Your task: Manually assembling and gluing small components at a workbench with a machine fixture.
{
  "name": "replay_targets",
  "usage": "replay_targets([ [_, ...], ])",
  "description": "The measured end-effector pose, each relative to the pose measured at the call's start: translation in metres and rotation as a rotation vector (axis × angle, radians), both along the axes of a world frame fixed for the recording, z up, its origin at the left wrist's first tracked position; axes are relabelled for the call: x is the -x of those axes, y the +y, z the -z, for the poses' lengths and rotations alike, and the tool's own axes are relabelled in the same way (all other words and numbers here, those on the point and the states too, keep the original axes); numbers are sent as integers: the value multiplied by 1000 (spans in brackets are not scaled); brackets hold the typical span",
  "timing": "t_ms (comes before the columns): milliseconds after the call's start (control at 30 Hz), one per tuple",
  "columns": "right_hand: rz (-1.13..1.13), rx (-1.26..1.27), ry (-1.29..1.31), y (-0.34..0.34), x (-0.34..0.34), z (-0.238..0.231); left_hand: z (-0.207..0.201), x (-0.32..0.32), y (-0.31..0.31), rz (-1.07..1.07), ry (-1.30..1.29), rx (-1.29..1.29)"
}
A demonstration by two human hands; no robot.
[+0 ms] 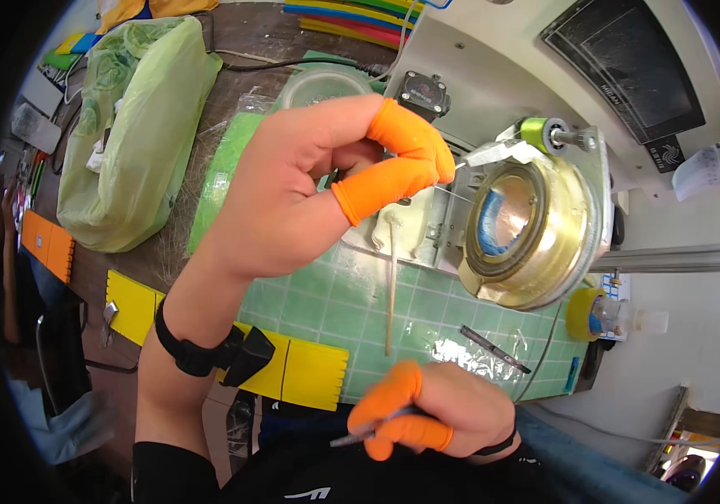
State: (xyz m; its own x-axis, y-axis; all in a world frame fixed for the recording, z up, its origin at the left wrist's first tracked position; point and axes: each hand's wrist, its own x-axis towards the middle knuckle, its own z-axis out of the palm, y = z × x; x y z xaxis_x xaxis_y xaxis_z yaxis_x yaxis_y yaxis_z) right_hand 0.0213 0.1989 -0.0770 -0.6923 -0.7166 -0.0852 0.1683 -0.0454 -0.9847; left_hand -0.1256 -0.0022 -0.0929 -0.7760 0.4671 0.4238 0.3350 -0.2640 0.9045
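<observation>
My left hand (pixel 280 189), with orange finger cots on its thumb and forefinger, is raised in a pinch at the front of a brass-coloured round machine head (pixel 557 244). A thin pale strand (pixel 454 194) runs from its fingertips toward the ring's opening, which has a blue lining (pixel 489 223). What sits right between the fingertips is too small to make out. Low and near my body, my right hand (pixel 460 412), also in orange finger cots, is closed around a slim dark pointed tool (pixel 351 439). Motion blurs it, and the fingers cover most of it.
A green-yellow roller (pixel 544 134) sits above the ring. On the green gridded mat (pixel 335 294) lie a thin wooden stick (pixel 391 294) and a dark pen-like tool (pixel 494 349). Yellow notched strips (pixel 314 374) line the near edge. A pale green bag (pixel 146 143) stands left.
</observation>
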Motion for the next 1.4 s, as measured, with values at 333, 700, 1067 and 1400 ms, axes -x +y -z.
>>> replay_targets([
  [333,177,774,-702,-31,36,30,1,-6,-3,-71,-39,-54],
  [700,264,1133,-976,-41,41,21,2,-4,-5,-52,-35,-38],
  [1067,327,1083,-964,-42,44,21,5,-3,-6,-12,-33,-78],
  [1400,398,1064,-996,-44,43,24,7,-3,-4,-22,-51,-160],
])
